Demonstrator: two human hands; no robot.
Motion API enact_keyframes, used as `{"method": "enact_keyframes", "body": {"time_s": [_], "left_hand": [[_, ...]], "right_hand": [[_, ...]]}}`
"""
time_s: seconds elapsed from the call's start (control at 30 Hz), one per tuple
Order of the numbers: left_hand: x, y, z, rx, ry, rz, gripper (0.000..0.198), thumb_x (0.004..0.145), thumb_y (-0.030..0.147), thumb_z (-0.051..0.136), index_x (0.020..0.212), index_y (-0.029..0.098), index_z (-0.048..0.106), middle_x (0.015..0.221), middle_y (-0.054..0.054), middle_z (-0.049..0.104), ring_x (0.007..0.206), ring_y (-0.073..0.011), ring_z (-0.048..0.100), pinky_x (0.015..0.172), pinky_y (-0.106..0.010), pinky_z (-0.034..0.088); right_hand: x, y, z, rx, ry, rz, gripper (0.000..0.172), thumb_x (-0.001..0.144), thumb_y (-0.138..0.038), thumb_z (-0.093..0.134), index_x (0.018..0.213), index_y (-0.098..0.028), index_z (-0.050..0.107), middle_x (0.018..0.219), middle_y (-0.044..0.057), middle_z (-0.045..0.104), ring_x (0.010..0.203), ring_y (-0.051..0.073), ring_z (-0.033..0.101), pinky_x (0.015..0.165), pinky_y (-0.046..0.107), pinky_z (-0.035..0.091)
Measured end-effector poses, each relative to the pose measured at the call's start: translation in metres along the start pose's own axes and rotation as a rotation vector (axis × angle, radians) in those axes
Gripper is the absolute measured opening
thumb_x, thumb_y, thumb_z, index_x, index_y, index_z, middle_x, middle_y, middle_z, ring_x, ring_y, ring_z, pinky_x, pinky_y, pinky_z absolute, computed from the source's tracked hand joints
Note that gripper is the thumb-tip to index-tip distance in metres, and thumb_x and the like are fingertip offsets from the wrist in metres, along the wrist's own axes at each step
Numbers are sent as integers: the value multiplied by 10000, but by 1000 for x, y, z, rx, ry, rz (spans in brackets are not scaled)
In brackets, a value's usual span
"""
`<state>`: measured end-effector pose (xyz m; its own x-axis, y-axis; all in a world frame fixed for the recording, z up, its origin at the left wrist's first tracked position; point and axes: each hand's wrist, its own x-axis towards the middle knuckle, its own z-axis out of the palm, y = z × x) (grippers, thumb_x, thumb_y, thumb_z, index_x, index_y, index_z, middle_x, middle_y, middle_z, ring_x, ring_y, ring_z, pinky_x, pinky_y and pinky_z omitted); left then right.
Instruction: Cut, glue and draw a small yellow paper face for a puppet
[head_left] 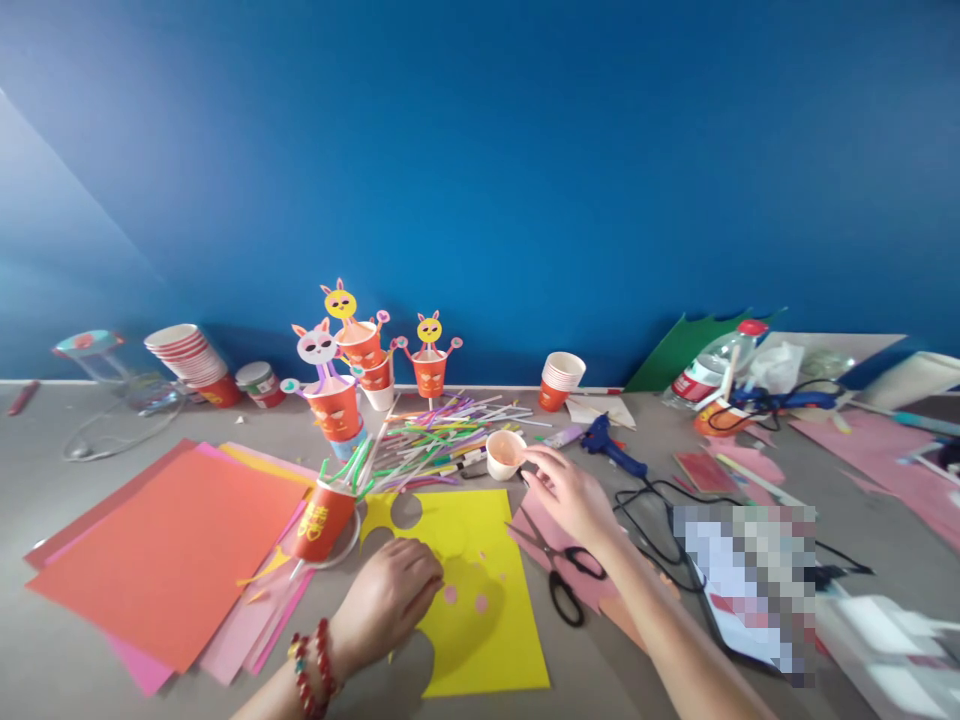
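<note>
My left hand (394,595) rests on a yellow paper sheet (487,620) with round holes cut in it; its fingers are curled under and I cannot see anything in them. My right hand (566,490) reaches forward with fingers spread, fingertips beside a small paper cup (504,453) lying on its side. Black-handled scissors (559,570) lie on pink paper just under my right forearm. An orange cup (322,520) holding straws stands left of my left hand.
A pile of coloured straws (442,435), orange card sheets (172,550), finished bunny cups (334,400), cup stacks (191,355) (559,380), a blue glue gun (611,450) with black cable, a plastic bottle (709,372) and pink paper (877,450) cover the grey table.
</note>
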<state>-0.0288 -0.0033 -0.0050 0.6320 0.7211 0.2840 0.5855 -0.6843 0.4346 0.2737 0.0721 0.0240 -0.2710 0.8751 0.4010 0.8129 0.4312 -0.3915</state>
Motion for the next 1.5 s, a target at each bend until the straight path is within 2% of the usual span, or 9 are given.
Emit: {"method": "enact_keyframes", "body": {"time_s": [0.23,0.43,0.6,0.83,1.07,1.2,1.37,1.47,1.5], "left_hand": [[-8,-9,-8,26,34,-55,180,1012,213,418,944,205,585,887,-48,668,822,-202,643,757,-332,502],[8,-6,-7,59,125,-67,178,987,238,486,1137,222,581,1117,-88,676,1050,-250,657,880,-376,553],[26,0,-8,60,126,-61,386,963,254,531,1345,218,482,1323,-129,596,1192,-267,611,966,-398,552],[22,0,-4,88,165,-42,342,963,267,529,1304,233,537,1291,-118,631,1198,-272,624,956,-409,574],[19,1,-7,71,164,-55,255,954,245,531,1203,228,581,1252,-115,653,1170,-266,639,952,-404,573],[24,4,-7,60,165,-29,229,954,244,529,1173,222,592,1237,-121,653,1143,-262,650,913,-382,585],[22,6,-8,50,182,-30,226,967,233,513,1182,227,582,1252,-116,641,1156,-257,637,919,-383,578],[25,12,-17,84,232,-54,323,972,227,509,1295,220,518,1342,-144,584,1241,-276,575,994,-425,533],[28,16,-21,115,256,-48,378,969,231,518,1344,213,480,1391,-160,545,1285,-294,537,1025,-455,506]], "right_hand": [[-20,31,-23,44,276,217,276,967,-311,497,1197,-205,607,1193,141,683,795,217,723,699,325,604],[-11,29,-5,144,40,138,358,935,-288,538,1286,-223,559,1192,105,705,838,212,734,734,320,613],[17,36,0,-269,10,65,416,920,-84,434,1293,-172,595,1311,131,653,1062,250,665,912,372,550],[49,84,-6,-397,-171,-15,369,746,59,521,916,-169,756,902,108,773,965,265,642,821,335,506],[60,92,-8,-401,-248,-120,280,811,-32,581,960,-194,754,1000,92,755,1030,269,609,913,377,458],[68,96,-11,-373,-274,-125,276,769,-42,658,956,-215,765,942,68,766,955,261,658,834,350,494],[67,83,-31,-325,-156,-75,244,839,-133,644,1051,-198,745,1058,99,746,971,279,692,831,359,531],[48,46,-48,-263,4,4,344,971,-234,485,1274,-181,639,1257,150,668,1029,289,693,820,371,558],[39,29,-52,-107,61,5,331,981,-260,485,1266,-198,643,1262,132,673,1079,287,678,875,373,550]]}}
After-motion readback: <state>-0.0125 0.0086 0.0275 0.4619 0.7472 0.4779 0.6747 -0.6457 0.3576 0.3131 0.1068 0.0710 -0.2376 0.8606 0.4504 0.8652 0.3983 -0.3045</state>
